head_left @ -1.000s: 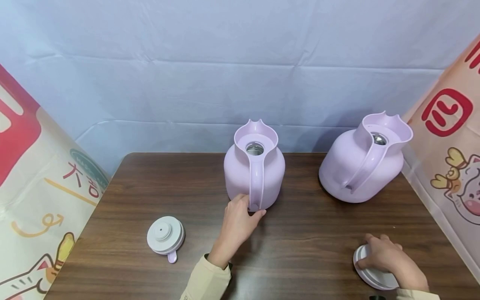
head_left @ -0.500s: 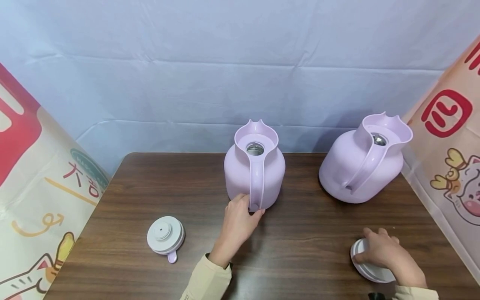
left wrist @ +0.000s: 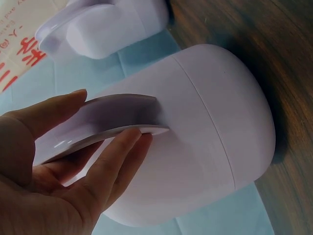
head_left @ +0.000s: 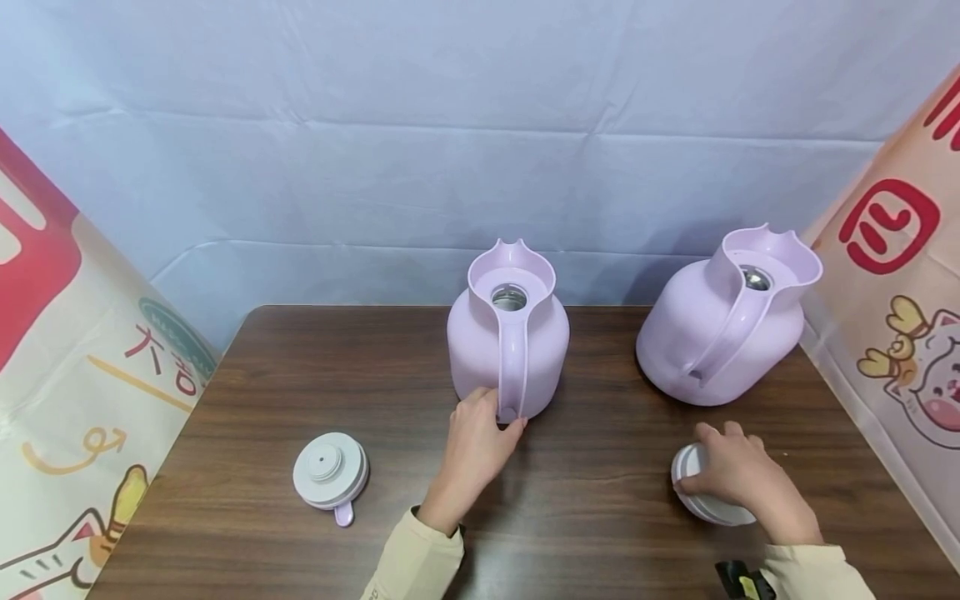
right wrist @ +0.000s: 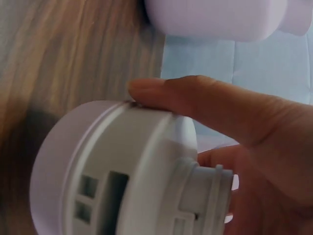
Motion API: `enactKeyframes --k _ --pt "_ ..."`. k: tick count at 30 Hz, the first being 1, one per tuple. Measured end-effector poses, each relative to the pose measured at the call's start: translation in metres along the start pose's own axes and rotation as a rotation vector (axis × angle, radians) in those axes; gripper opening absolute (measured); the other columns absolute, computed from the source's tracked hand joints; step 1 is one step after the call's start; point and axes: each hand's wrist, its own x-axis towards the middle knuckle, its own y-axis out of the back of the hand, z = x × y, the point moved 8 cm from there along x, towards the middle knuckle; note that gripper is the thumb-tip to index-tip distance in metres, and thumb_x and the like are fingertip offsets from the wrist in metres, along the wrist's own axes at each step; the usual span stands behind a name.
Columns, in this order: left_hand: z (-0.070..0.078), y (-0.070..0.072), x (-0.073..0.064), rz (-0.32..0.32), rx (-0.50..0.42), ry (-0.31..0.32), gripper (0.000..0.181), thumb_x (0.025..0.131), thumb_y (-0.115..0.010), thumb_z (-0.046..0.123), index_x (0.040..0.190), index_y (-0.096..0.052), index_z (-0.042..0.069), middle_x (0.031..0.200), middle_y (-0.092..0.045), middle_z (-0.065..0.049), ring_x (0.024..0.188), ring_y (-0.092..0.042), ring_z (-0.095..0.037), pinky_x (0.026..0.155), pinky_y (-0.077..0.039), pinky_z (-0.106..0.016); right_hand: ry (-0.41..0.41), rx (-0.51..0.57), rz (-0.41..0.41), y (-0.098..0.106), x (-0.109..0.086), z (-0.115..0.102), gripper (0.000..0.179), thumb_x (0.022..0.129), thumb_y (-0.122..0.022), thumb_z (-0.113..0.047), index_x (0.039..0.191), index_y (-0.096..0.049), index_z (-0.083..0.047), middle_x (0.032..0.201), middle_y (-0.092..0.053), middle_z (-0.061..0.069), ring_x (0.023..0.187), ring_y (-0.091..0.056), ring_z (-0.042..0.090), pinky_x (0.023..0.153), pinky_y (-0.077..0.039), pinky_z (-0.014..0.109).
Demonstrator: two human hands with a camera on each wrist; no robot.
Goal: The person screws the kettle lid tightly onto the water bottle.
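A lilac vacuum jug [head_left: 474, 354] stands upright mid-table without its lid, its silvery mouth showing. At the lower end of its handle [left wrist: 115, 115], my left hand [head_left: 474, 442] pinches with the thumb on one side and fingertips on the other. My right hand [head_left: 738, 477] grips a jug lid [head_left: 708, 507] from above, thumb along the near edge. That lid is upside down: in the right wrist view its white stopper side [right wrist: 142, 152] faces the palm and its lilac cap side faces the table. The far fingers are partly hidden behind it.
Another lidless lilac jug [head_left: 678, 337] stands at the back right, beyond my right hand. A second lid [head_left: 327, 471] lies white side up at the left, its lilac tab toward me. Pale blue cloth [head_left: 375, 167] hangs behind the wooden table [head_left: 300, 375]; printed sheets flank both sides.
My right hand has moved the lid left and away from me, toward the back of the table. My left hand keeps its hold on the jug handle, nearly still.
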Motion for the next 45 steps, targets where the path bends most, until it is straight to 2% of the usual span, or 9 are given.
enactKeyframes --k 4,11,23,28,36,45 --pt "0.0 0.0 0.0 -0.003 0.004 0.002 0.022 0.072 -0.074 0.014 0.085 -0.065 -0.002 0.08 -0.059 -0.009 0.076 -0.06 -0.027 0.066 -0.046 -0.039 0.06 -0.003 0.059 0.011 0.003 -0.018 0.071 0.055 -0.081 -0.036 0.104 -0.052 0.008 0.089 -0.044 0.032 0.075 -0.044 0.051 0.06 -0.04 0.055" --pt "0.0 0.0 0.001 -0.02 0.028 0.003 0.023 0.073 -0.072 0.015 0.086 -0.064 -0.003 0.082 -0.059 -0.01 0.077 -0.06 -0.03 0.067 -0.047 -0.042 0.122 -0.009 0.124 0.026 0.007 -0.045 0.07 0.053 -0.082 -0.035 0.102 -0.054 0.006 0.093 -0.046 0.031 0.077 -0.048 0.051 0.058 -0.042 0.055" --pt "0.002 0.001 0.002 0.0 0.024 -0.013 0.018 0.07 -0.072 0.011 0.081 -0.065 -0.001 0.078 -0.058 -0.009 0.075 -0.06 -0.03 0.065 -0.047 -0.042 0.206 -0.076 0.187 0.063 0.013 -0.081 0.062 0.062 -0.078 -0.038 0.1 -0.053 0.004 0.086 -0.047 0.025 0.066 -0.052 0.036 0.055 -0.043 0.047" --pt "0.002 0.002 0.002 0.003 0.027 -0.014 0.018 0.069 -0.073 0.012 0.078 -0.065 -0.001 0.075 -0.058 -0.008 0.072 -0.06 -0.03 0.063 -0.047 -0.041 0.244 -0.083 0.204 0.075 0.015 -0.09 0.063 0.062 -0.078 -0.039 0.1 -0.053 0.003 0.086 -0.048 0.025 0.065 -0.052 0.034 0.058 -0.043 0.046" --pt "0.001 0.002 0.004 -0.002 0.027 0.004 0.017 0.068 -0.074 0.012 0.075 -0.065 -0.001 0.073 -0.057 -0.008 0.07 -0.06 -0.031 0.061 -0.047 -0.041 0.249 -0.087 0.221 0.091 0.019 -0.098 0.064 0.063 -0.077 -0.04 0.103 -0.054 0.004 0.09 -0.049 0.028 0.064 -0.052 0.038 0.058 -0.043 0.051" --pt "-0.001 0.001 0.003 -0.012 0.014 0.03 0.018 0.068 -0.076 0.013 0.074 -0.064 0.0 0.074 -0.057 -0.008 0.07 -0.06 -0.03 0.061 -0.046 -0.04 0.242 -0.073 0.204 0.093 0.022 -0.1 0.066 0.063 -0.077 -0.042 0.105 -0.055 0.004 0.094 -0.049 0.028 0.069 -0.053 0.038 0.06 -0.044 0.05"
